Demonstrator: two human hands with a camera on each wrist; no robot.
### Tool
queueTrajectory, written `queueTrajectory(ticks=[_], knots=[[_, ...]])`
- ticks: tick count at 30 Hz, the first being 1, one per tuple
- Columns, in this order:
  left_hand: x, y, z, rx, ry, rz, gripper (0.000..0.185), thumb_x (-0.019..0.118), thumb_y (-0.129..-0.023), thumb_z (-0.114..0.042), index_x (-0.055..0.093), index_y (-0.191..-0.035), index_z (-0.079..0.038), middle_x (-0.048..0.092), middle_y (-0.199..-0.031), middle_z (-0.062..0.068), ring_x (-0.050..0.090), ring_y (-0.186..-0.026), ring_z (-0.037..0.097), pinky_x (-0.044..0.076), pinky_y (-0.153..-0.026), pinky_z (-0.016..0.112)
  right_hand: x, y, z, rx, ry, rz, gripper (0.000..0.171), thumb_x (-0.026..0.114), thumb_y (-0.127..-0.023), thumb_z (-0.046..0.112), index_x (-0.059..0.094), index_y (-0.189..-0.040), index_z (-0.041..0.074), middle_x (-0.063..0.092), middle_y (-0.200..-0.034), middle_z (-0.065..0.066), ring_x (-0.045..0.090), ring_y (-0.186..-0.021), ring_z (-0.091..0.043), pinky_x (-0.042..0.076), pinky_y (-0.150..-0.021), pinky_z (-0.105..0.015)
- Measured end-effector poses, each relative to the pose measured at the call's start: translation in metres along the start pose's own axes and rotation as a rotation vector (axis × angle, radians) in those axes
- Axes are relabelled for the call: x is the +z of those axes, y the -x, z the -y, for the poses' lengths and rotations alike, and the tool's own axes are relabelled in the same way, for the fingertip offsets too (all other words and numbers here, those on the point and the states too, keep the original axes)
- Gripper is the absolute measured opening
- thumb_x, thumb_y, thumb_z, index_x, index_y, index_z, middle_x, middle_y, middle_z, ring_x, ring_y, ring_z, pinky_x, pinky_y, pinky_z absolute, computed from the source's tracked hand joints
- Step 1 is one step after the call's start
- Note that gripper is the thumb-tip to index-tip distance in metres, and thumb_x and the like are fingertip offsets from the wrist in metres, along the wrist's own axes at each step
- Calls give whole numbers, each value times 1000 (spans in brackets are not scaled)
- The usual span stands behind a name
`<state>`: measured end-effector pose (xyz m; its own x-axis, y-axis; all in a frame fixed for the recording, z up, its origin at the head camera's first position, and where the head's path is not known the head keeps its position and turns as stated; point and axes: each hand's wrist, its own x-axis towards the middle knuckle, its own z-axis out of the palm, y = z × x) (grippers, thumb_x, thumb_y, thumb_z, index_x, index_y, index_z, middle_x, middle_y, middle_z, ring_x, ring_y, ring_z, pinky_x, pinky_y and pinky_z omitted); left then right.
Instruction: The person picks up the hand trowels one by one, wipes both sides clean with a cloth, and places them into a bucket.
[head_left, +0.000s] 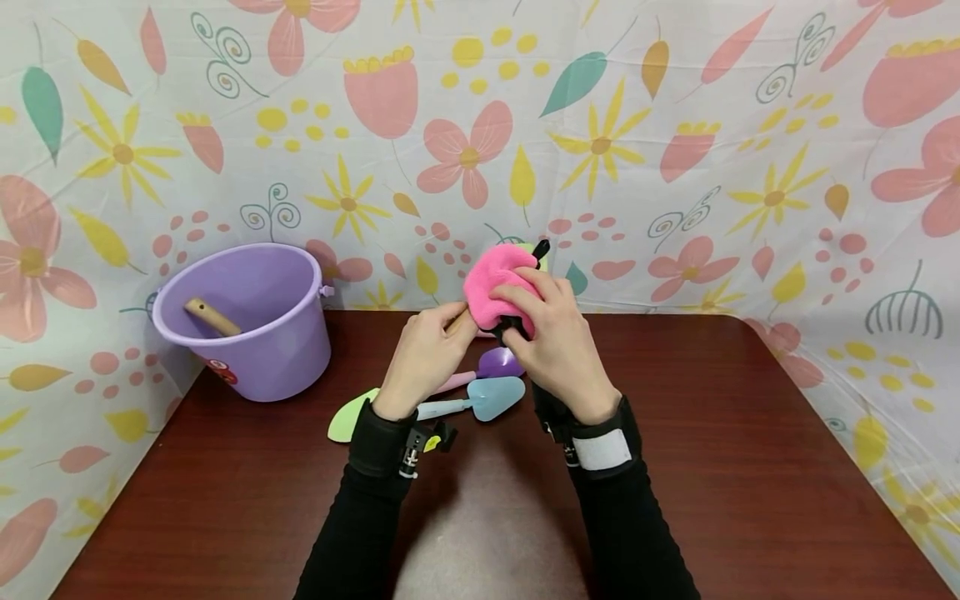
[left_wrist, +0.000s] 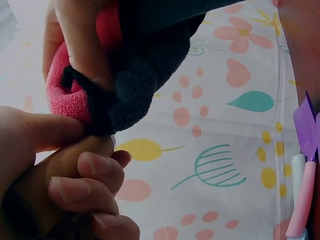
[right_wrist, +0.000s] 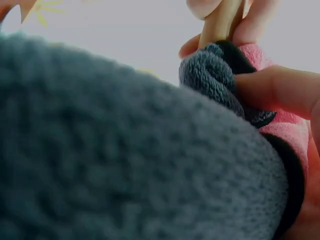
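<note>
floral-print cloth backdrop behind and along both sides, dark red-brown table (head_left: 750, 467) in front of it. left hand (head_left: 422, 358) curls around a wooden handle (left_wrist: 65, 165), held up above the table. right hand (head_left: 551, 337) grips a pink-and-dark-grey fleece cloth (head_left: 495, 283) wrapped over the top end of that handle, thumb pressing into it; both hands meet mid-table near the back. cloth hides whatever is on the handle's end, can't tell what tool it is. right wrist view is mostly blocked by grey fleece. under the hands on the table: blue toy trowel (head_left: 480, 402), purple scoop (head_left: 500, 362), pink tool (head_left: 457, 382) just beside them, green piece (head_left: 347, 418) partly hidden by the left wrist. purple bucket (head_left: 255, 321) sits back-left, well apart, another wooden handle (head_left: 212, 317) inside it.
</note>
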<state>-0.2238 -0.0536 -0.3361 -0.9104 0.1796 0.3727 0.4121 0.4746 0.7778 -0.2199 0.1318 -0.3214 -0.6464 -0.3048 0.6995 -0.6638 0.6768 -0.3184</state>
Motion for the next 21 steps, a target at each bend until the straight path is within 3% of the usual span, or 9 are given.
queueTrajectory(ticks=[5, 7, 10, 12, 17, 21], knots=[[5, -1, 0, 62, -56, -4, 39, 50, -99, -46, 55, -71, -20, 31, -60, -5, 31, -49, 10, 26, -51, 29, 0, 0, -5, 6, -32, -36, 42, 65, -75, -4, 70, -112, 15, 53, -131, -7, 43, -108, -32, 47, -66, -44], [5, 0, -1, 70, -47, 9, 32, 51, -100, -42, 63, -77, -23, 38, -57, -7, 40, -46, 5, 35, -50, 27, -1, 0, -7, 9, -40, -56, 42, 64, -75, -4, 70, -112, 15, 53, -131, -8, 44, -106, -33, 45, -67, -44], [6, 1, -2, 72, -21, 61, 32, 51, -100, -40, 63, -75, -24, 44, -54, -7, 53, -46, 4, 40, -49, 28, -3, -1, -11, 21, -52, -96, 41, 65, -75, -4, 70, -112, 14, 53, -130, -11, 45, -104, -35, 42, -71, -44], [7, 2, -3, 72, 4, 97, 32, 51, -100, -38, 62, -73, -23, 42, -51, -7, 52, -44, 4, 38, -47, 27, -6, 0, -14, 42, -56, -126, 41, 64, -75, -3, 70, -112, 14, 54, -130, -10, 45, -103, -35, 41, -71, -44], [9, 2, -5, 103, -19, 141, 28, 54, -100, -40, 62, -76, -27, 27, -54, -9, 28, -48, 7, 24, -49, 28, -13, 2, -25, 93, -51, -191, 43, 64, -74, -4, 70, -113, 12, 53, -129, -12, 44, -104, -36, 40, -77, -46], [9, 3, -6, 114, -44, 161, 23, 56, -99, -40, 68, -84, -26, 33, -55, -12, 33, -51, 4, 29, -51, 27, -16, 3, -33, 116, -33, -222, 45, 65, -73, -4, 70, -115, 11, 53, -129, -15, 45, -108, -38, 39, -85, -49]])
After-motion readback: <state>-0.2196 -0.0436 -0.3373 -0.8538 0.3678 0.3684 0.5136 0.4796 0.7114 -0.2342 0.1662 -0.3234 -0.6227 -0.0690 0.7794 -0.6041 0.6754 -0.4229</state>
